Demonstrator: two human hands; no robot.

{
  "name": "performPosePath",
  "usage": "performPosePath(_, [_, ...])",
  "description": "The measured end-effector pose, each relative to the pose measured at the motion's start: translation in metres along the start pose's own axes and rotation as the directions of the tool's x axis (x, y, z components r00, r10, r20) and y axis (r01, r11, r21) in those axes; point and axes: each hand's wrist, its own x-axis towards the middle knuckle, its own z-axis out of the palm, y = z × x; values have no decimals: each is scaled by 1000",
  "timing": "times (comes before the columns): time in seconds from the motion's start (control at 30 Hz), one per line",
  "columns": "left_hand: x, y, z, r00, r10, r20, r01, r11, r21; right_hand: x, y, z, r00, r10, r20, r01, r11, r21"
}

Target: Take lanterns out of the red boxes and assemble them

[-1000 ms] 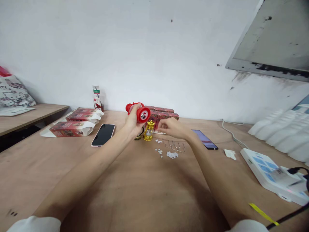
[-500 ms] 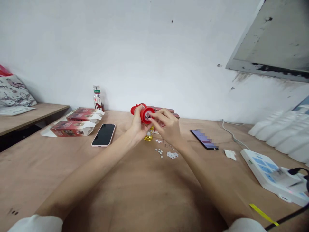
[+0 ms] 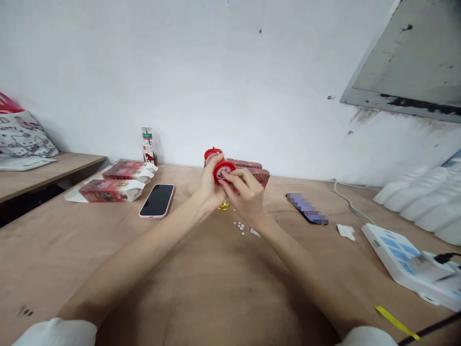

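Red lantern within the closed grip of the left hand, right hand seemingly pinching its base.

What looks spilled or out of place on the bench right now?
Small white pellets lie scattered loose on the table just beside the right hand, whose fingers touch the base of the red lantern gripped by the left hand. A yellow strip lies stray near the right edge. Nothing looks broken.
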Motion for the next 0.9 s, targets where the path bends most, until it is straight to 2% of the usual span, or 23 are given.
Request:
performPosePath(0.13, [2,1,-2,997,-69,-45,69,998,-5,-3,1,4,999,-36,28,38,998,-56])
performPosePath(0.23, [5,-1,-5,996,-63,-70,59,997,-54,-5,3,6,998,-53,42,56,996,-74])
performPosePath(0.4, [10,-4,-11,998,-53,-42,49,996,-78,-8,4,9,998,-61,23,63,996,-57])
performPosePath(0.63, [6,-3,-9,992,-123,-11,123,992,-34,-11,1,12,1000,-3,-31,3,1000,-2])
performPosePath(0.8, [2,-5,-4,999,-45,-4,45,998,-54,-9,4,11,994,-77,-75,71,995,-77])
performPosePath(0.9, [1,-6,-4,995,-89,38,90,996,-27,-8,6,10,979,-154,-132,138,983,-125])
